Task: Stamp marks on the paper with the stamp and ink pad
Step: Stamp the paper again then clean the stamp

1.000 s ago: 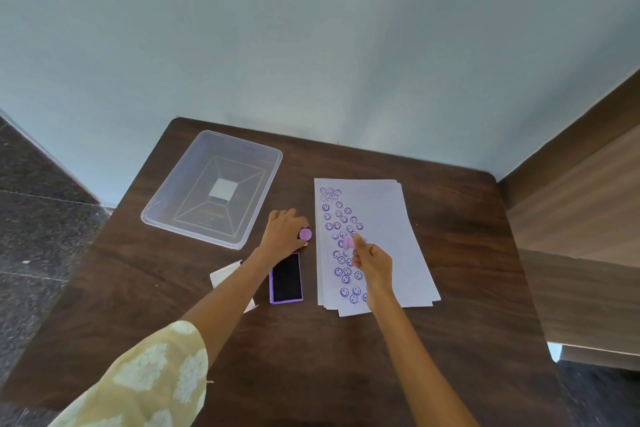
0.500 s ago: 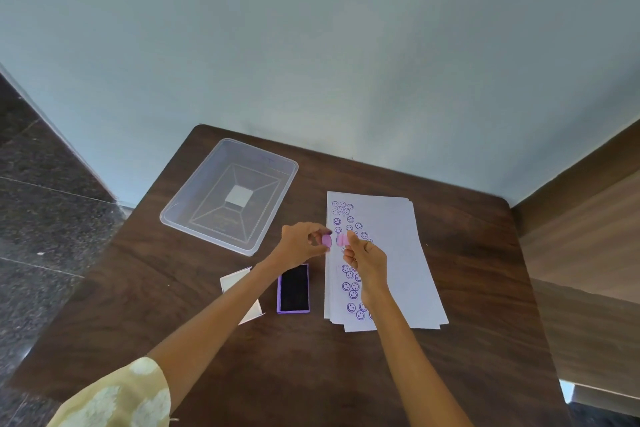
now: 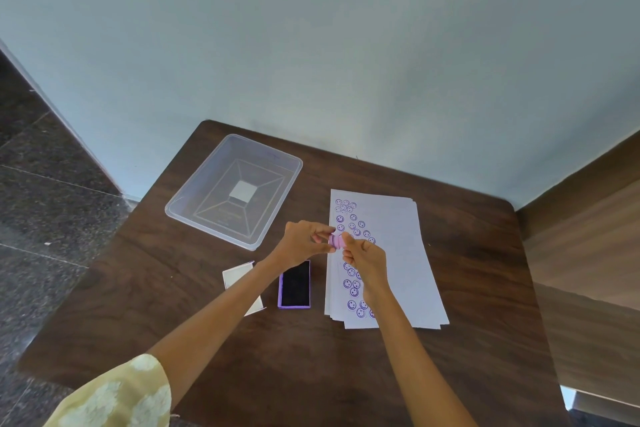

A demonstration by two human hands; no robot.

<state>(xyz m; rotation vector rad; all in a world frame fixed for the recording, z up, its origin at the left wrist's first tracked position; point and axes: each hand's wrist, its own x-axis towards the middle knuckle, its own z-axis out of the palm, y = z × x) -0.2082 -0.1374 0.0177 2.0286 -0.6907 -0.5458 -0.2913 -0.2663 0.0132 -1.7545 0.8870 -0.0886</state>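
A small pink stamp with its round cap is held between both hands above the left edge of the paper. My left hand pinches the left piece, my right hand pinches the right piece, and the two pieces touch. A stack of white paper lies on the brown table, with several purple smiley marks down its left side. The ink pad, open with a black face and purple frame, lies just left of the paper, below my left hand.
A clear plastic box lid lies at the table's back left. A white card lies left of the ink pad, partly under my left forearm. A wall stands close behind the table, and wooden panelling is on the right.
My left hand lifted the cap from beside the ink pad and moved right. My right hand raised the stamp off the paper. Cap and stamp now meet between the hands.
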